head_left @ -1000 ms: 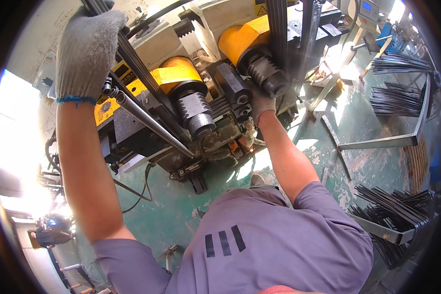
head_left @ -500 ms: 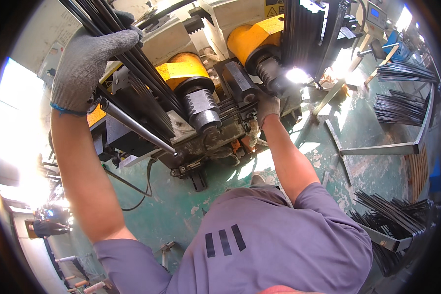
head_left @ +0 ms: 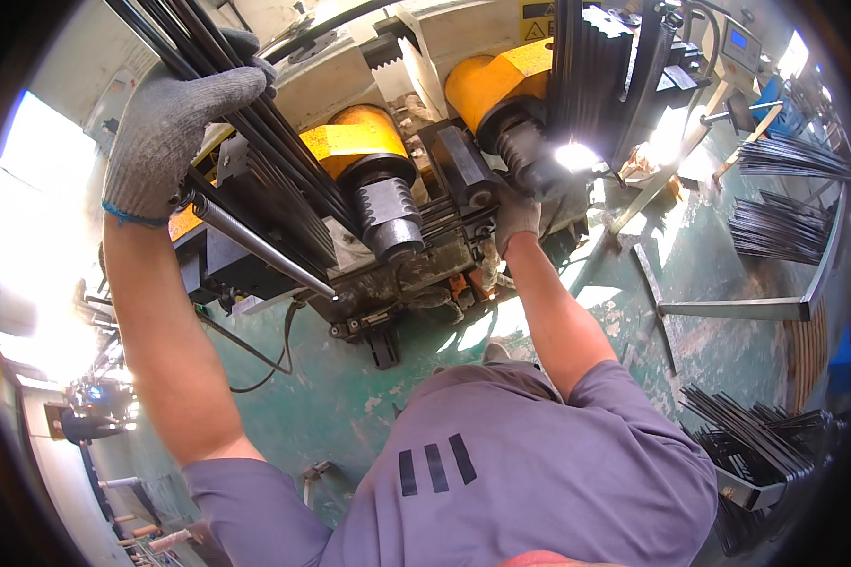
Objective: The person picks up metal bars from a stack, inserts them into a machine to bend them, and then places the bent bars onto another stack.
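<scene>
My left hand (head_left: pixel 172 118), in a grey knit glove with a blue cuff, is raised at the upper left. It is closed round a bundle of long black metal rods (head_left: pixel 284 151) that slopes down into the machine (head_left: pixel 425 260). A bare steel bar (head_left: pixel 265 250) slants just below that hand. My right hand (head_left: pixel 517 215), also gloved, reaches in at the machine's middle beside a dark block (head_left: pixel 459 161). Its fingers are hidden there, so what they hold cannot be told. Two yellow housings (head_left: pixel 359 130) with ribbed metal cylinders (head_left: pixel 388 208) flank the block.
More black rods (head_left: pixel 577 71) stand upright at the machine's right side. Racks of rods (head_left: pixel 780 227) stand at the right, with another pile (head_left: pixel 756 435) at lower right. A control box (head_left: pixel 739 45) is at upper right. A cable (head_left: pixel 279 364) hangs over the green floor (head_left: pixel 284 435).
The view has shifted slightly. Both hands keep almost the same places, the left still round the rods and the right still at the block.
</scene>
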Tool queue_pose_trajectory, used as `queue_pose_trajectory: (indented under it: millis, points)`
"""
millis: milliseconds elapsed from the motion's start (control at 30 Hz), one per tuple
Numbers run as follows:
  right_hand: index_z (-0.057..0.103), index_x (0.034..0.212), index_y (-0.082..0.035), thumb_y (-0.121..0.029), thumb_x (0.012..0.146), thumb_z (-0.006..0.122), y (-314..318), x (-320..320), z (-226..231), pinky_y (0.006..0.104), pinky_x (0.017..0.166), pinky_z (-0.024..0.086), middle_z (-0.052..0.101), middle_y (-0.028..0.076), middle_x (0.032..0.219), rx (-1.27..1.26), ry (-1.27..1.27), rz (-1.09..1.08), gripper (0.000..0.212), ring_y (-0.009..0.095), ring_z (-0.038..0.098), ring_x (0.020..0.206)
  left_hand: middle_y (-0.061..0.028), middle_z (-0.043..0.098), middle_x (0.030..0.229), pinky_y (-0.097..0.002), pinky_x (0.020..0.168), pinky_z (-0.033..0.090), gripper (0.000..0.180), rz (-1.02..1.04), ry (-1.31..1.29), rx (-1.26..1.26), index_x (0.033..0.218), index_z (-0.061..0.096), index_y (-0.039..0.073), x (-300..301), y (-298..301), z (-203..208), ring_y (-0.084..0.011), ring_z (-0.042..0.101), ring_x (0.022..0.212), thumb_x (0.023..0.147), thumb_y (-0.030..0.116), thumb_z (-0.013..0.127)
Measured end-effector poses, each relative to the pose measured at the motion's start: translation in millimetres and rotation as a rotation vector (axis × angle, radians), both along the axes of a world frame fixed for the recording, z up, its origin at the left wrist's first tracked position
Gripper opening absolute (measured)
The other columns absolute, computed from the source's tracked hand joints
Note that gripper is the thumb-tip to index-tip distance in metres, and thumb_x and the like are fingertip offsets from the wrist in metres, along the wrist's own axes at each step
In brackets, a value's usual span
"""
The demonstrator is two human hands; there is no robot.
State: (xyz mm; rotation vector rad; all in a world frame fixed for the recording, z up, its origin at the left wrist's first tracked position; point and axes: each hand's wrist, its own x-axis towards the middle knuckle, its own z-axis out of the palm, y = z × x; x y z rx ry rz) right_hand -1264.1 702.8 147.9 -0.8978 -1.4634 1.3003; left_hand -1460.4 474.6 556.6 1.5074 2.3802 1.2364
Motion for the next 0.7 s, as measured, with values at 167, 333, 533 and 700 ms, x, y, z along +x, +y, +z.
queue_pose_trajectory:
  millis: [167,333,533,700]
  points:
    - [0.075,0.116,0.001,-0.019,0.092,0.077,-5.7,-0.8,16.5,0.0356,0.087,0.053,0.077,0.010,0.109,-0.167,0.182,0.051,0.032,0.020,0.069,0.096,-0.0076,0.081,0.098,-0.0363,0.098,0.054,0.034,-0.036,0.018,-0.002,0.115,0.081,0.008,9.8,0.5,1.8,-0.0210,0.076,0.097,0.089,0.030,0.083]
    - [0.074,0.116,0.001,-0.016,0.091,0.078,-2.5,-1.6,13.0,0.0355,0.089,0.052,0.076,0.009,0.110,-0.194,0.180,0.076,0.030,0.020,0.067,0.098,-0.0085,0.081,0.102,-0.0333,0.097,0.056,0.031,-0.015,-0.033,0.019,0.117,0.079,0.005,23.2,-0.3,0.6,-0.0198,0.076,0.097,0.092,0.023,0.080]
    - [0.070,0.124,-0.001,-0.015,0.091,0.078,0.5,-4.1,-9.5,0.0355,0.094,0.049,0.072,0.008,0.119,-0.242,0.289,0.124,0.036,0.019,0.064,0.105,-0.0097,0.080,0.104,-0.0328,0.097,0.058,0.030,-0.048,0.012,0.012,0.120,0.076,0.003,21.7,2.9,-1.3,-0.0198,0.076,0.100,0.093,0.016,0.077]
    - [0.071,0.126,-0.002,-0.013,0.090,0.080,-2.6,4.3,11.9,0.0352,0.094,0.049,0.073,0.008,0.121,-0.417,0.278,0.144,0.039,0.018,0.065,0.108,-0.0119,0.077,0.104,-0.0407,0.101,0.057,0.037,-0.004,-0.029,0.047,0.120,0.070,0.004,30.4,2.6,3.9,-0.0246,0.075,0.102,0.085,0.016,0.076]
